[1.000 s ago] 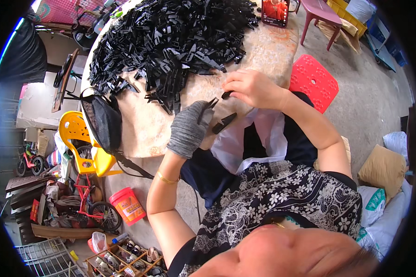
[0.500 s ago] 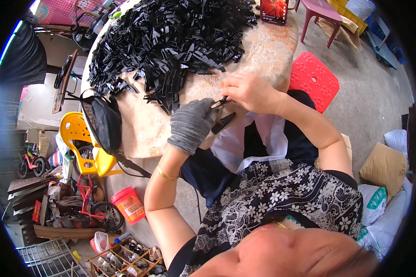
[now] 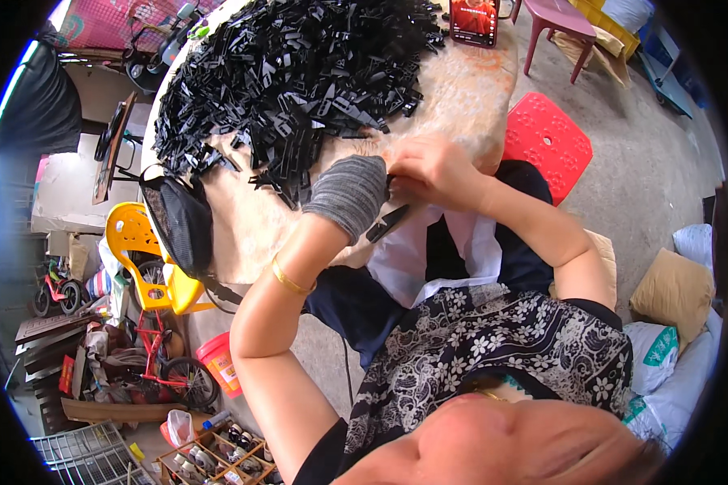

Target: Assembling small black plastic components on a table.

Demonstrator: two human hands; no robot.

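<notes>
My left hand (image 3: 349, 194), in a grey knitted glove, is turned with its back up and closed near the table's front edge. Bare and pinched, my right hand (image 3: 435, 171) meets it from the right. Between them a small black plastic piece (image 3: 391, 184) shows only in part; the hands cover the rest. A larger flat black plastic piece (image 3: 388, 224) sticks out just below the left glove; what supports it cannot be seen. Beyond the hands a big heap of black plastic pieces (image 3: 275, 89) spreads over the table (image 3: 243, 234), which has a beige patterned cover.
A phone (image 3: 474, 23) with a lit screen stands at the table's far right. Right of the table is a red stool (image 3: 548, 139). On the left, a black mesh bag (image 3: 178, 217) hangs by the edge, near a yellow chair (image 3: 133, 230) and a red bucket (image 3: 218, 362).
My left hand has rolled over and closed in against the right, hiding its fingers. The small piece between them is now mostly covered. My left forearm has swung slightly.
</notes>
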